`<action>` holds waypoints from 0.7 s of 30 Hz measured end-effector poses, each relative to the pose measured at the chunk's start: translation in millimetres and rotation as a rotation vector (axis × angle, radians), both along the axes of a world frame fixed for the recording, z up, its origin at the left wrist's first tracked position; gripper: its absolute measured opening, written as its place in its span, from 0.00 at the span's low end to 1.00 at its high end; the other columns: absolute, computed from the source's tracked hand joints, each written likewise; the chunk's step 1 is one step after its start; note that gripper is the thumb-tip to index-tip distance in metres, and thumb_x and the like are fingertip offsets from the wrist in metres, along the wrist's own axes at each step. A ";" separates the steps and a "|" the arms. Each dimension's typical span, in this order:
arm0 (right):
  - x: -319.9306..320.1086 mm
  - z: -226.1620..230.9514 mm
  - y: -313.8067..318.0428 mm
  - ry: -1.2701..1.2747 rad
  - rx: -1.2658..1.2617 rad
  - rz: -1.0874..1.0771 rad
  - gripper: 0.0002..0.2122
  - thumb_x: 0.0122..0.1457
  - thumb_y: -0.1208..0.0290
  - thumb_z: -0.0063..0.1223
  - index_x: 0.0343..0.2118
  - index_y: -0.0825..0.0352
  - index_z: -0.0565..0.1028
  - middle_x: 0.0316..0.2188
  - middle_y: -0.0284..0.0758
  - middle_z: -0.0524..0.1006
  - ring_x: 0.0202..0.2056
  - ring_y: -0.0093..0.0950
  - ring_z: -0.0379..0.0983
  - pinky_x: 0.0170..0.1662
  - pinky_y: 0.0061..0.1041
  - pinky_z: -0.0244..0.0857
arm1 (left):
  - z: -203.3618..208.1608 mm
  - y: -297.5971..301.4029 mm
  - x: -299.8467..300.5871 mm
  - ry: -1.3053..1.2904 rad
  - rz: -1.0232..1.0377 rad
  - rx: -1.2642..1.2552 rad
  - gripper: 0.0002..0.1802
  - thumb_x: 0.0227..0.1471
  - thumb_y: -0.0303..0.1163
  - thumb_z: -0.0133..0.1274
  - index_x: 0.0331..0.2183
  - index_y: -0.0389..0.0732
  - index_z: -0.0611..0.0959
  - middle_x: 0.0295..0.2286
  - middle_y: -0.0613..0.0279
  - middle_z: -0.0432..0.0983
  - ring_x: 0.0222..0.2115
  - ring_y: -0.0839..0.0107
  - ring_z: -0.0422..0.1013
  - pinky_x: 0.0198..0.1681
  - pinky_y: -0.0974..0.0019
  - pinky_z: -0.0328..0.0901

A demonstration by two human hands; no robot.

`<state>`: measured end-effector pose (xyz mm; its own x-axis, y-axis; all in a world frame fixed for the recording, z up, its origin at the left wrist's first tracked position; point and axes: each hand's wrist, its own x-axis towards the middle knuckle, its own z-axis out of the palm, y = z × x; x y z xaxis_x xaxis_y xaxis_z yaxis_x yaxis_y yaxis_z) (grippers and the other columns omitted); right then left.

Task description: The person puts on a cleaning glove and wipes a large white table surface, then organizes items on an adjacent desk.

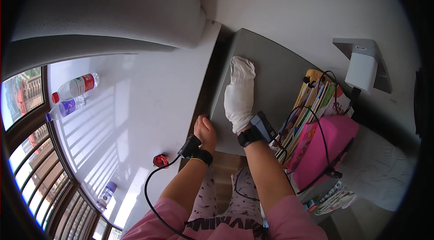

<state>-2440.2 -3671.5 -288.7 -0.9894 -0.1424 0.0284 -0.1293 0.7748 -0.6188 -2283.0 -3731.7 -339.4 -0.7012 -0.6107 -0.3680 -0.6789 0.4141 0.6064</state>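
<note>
A white cloth cover like a sock (241, 93) is pulled over my right hand (239, 100), which lies stretched out flat on a grey cabinet top (266, 63). Its fingers are hidden inside the cloth, but their long flat shape shows through. My left hand (205, 134) is at the near left edge of the cabinet, beside the dark gap along the white ledge (158, 86). The thumb side faces up, and most of its fingers are bent down out of sight. Both wrists wear black straps with small devices and cables.
Books and folders (303, 109) stand upright along the cabinet's right side, with a pink bag (323, 145) and loose cables. A charger (361, 70) is on the wall. Two bottles (79, 87) lie on the ledge by the window; a small red object (160, 160) is nearer.
</note>
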 end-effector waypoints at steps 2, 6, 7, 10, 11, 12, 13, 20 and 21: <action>-46.8 22.9 -13.4 -0.342 -0.211 -0.226 0.18 0.54 0.80 0.39 0.50 0.70 0.66 0.51 0.42 0.66 0.54 0.39 0.59 0.60 0.30 0.50 | 0.4 0.4 2.1 -0.011 0.001 -0.006 0.13 0.56 0.32 0.36 0.32 0.36 0.74 0.28 0.46 0.72 0.32 0.46 0.68 0.36 0.51 0.62; -13.7 -7.2 -0.8 -0.060 -0.127 -0.067 0.20 0.57 0.75 0.41 0.54 0.66 0.63 0.53 0.40 0.65 0.55 0.37 0.60 0.58 0.28 0.54 | -4.0 2.2 4.1 0.027 0.001 0.004 0.13 0.55 0.32 0.36 0.32 0.36 0.74 0.28 0.46 0.72 0.32 0.46 0.67 0.36 0.51 0.62; -2.4 -3.3 -3.4 -0.178 -0.189 -0.042 0.20 0.57 0.74 0.41 0.54 0.66 0.62 0.53 0.41 0.65 0.55 0.37 0.60 0.58 0.28 0.53 | -5.2 -3.1 8.1 0.005 0.004 -0.008 0.13 0.56 0.32 0.36 0.32 0.36 0.74 0.28 0.46 0.72 0.33 0.46 0.67 0.36 0.51 0.62; -2.7 -6.8 4.6 -0.017 -0.034 0.011 0.19 0.58 0.73 0.42 0.53 0.66 0.64 0.51 0.41 0.67 0.53 0.37 0.62 0.58 0.28 0.54 | -3.6 2.0 5.3 0.010 0.000 -0.014 0.13 0.56 0.32 0.36 0.32 0.36 0.74 0.29 0.46 0.72 0.33 0.46 0.67 0.37 0.51 0.62; -13.2 -7.0 5.5 -0.015 -0.028 0.012 0.19 0.58 0.73 0.42 0.53 0.66 0.64 0.51 0.41 0.67 0.53 0.37 0.62 0.58 0.28 0.54 | -3.2 4.4 2.0 0.011 0.002 -0.008 0.13 0.56 0.32 0.36 0.32 0.36 0.74 0.29 0.46 0.72 0.33 0.46 0.67 0.37 0.51 0.62; -28.2 -9.9 4.1 -0.192 -0.139 -0.071 0.18 0.57 0.77 0.39 0.51 0.68 0.64 0.49 0.42 0.67 0.52 0.38 0.63 0.57 0.29 0.55 | -3.2 5.3 1.0 0.002 -0.004 -0.009 0.13 0.56 0.32 0.35 0.32 0.36 0.74 0.29 0.46 0.72 0.33 0.47 0.67 0.37 0.51 0.62; -35.5 -9.3 3.9 -0.368 -0.249 -0.155 0.17 0.56 0.80 0.36 0.49 0.71 0.65 0.46 0.43 0.68 0.50 0.39 0.63 0.56 0.30 0.56 | -1.7 7.0 1.4 -0.006 -0.010 -0.010 0.13 0.56 0.32 0.35 0.33 0.36 0.74 0.29 0.46 0.72 0.33 0.47 0.67 0.37 0.51 0.62; 15.8 1.7 8.3 -0.296 -0.205 0.004 0.18 0.55 0.82 0.38 0.51 0.71 0.65 0.51 0.44 0.66 0.55 0.38 0.60 0.61 0.30 0.50 | -0.1 -3.5 7.1 -0.061 0.014 0.012 0.14 0.55 0.32 0.35 0.33 0.36 0.74 0.30 0.47 0.72 0.35 0.48 0.68 0.40 0.51 0.62; 4.8 -0.9 19.6 -0.353 -0.274 0.003 0.18 0.56 0.82 0.38 0.51 0.72 0.65 0.51 0.44 0.66 0.55 0.38 0.60 0.61 0.30 0.50 | -0.3 1.0 3.1 -0.056 0.010 0.018 0.14 0.55 0.32 0.35 0.33 0.36 0.74 0.30 0.47 0.72 0.35 0.48 0.68 0.40 0.51 0.62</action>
